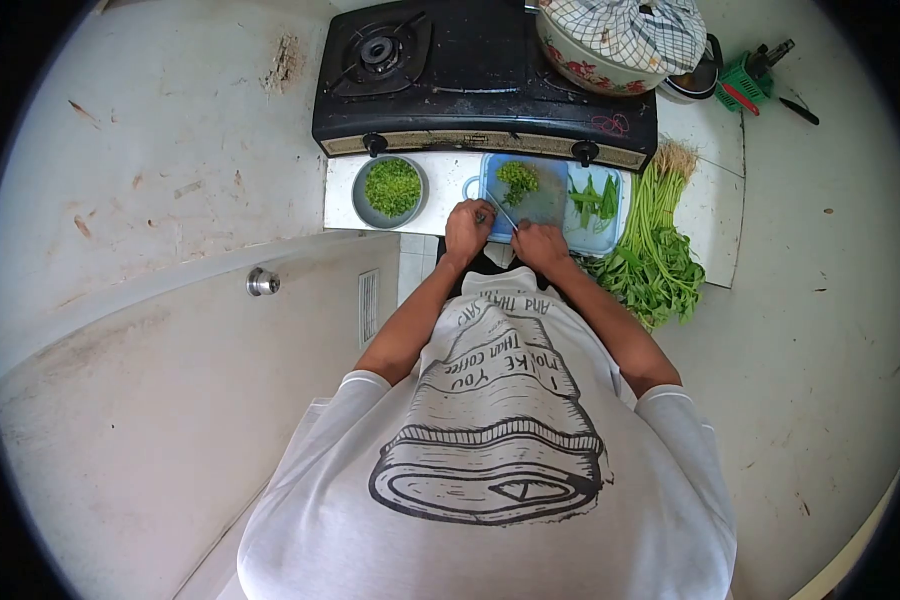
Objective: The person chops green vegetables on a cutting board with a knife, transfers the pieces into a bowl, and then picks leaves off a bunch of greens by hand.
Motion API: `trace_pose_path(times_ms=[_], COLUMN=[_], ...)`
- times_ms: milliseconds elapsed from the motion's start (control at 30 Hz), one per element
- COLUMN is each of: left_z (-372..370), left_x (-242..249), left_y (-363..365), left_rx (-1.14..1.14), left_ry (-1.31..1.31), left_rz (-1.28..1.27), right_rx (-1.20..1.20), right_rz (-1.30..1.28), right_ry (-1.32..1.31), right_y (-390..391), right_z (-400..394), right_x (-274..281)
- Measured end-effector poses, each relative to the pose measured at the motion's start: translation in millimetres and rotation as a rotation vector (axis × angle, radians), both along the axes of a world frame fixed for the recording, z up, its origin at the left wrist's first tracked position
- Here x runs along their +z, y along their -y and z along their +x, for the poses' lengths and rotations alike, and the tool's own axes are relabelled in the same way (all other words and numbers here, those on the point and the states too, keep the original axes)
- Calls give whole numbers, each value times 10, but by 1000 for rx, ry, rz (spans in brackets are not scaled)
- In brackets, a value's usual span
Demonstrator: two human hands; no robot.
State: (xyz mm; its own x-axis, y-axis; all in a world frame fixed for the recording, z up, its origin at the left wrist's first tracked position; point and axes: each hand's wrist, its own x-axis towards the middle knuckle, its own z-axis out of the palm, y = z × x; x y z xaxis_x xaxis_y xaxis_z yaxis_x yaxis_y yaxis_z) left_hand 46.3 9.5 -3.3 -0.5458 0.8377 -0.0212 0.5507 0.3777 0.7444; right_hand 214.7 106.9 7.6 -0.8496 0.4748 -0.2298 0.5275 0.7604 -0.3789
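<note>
My right hand point(540, 246) is closed round the handle of a knife point(502, 211), its thin blade slanting up and left over the near edge of the blue cutting board point(555, 208). Beside the blade tip, my left hand point(468, 231) has its fingers curled together at the board's left corner; what they pinch is too small to make out. A small heap of chopped greens point(517, 180) lies on the board, beyond the knife. Long cut green pieces point(594, 200) rest in a light blue tray point(620, 190) to the right.
Left of the board stands a grey bowl point(358, 200) of finely chopped greens point(392, 188). A black gas stove point(480, 60) runs behind, carrying a cloth-covered flowered pot point(590, 72). Leafy stalks point(655, 230) lie at right, near a green basket point(740, 80) of utensils.
</note>
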Motion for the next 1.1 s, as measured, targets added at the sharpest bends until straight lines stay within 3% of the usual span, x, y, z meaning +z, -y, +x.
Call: trace_pose_path(times_ms=[167, 367, 600, 1100], left_z=[20, 19, 14, -194], left_x=[28, 76, 120, 131], left_y=[-7, 5, 81, 169], left_rx=[29, -3, -98, -277], left_ry=[61, -50, -91, -69], left_rz=[-22, -30, 7, -11], right_rx=[-13, 51, 80, 21], right_rz=[-50, -11, 66, -52], right_ry=[-13, -56, -39, -54], right_y=[-12, 8, 18, 4], right_z=[10, 39, -53, -31], right_x=[-36, -11, -105, -60])
